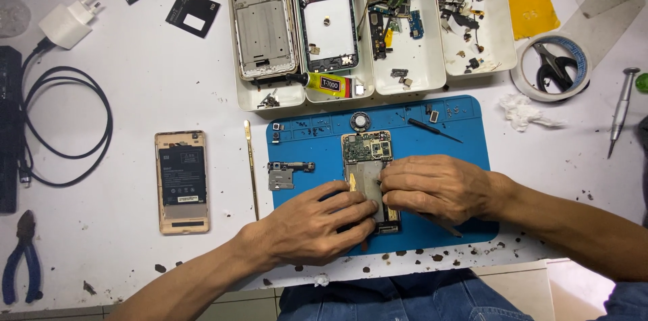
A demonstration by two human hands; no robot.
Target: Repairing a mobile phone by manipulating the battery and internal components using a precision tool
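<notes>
While the opened phone (368, 179) lies on the blue mat (466, 125), both hands press on it. Left hand (314, 223) grips its lower edge; right hand (435, 186) pinches its right side.

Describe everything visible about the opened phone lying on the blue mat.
The opened phone lies flat, lengthwise, at the middle of the blue mat, back cover off. Its upper part shows a green circuit board with metal shields; below is a grey metallic area. The left hand covers its lower left side; the right hand rests fingertips on its right edge. The bottom end is mostly hidden.
</notes>
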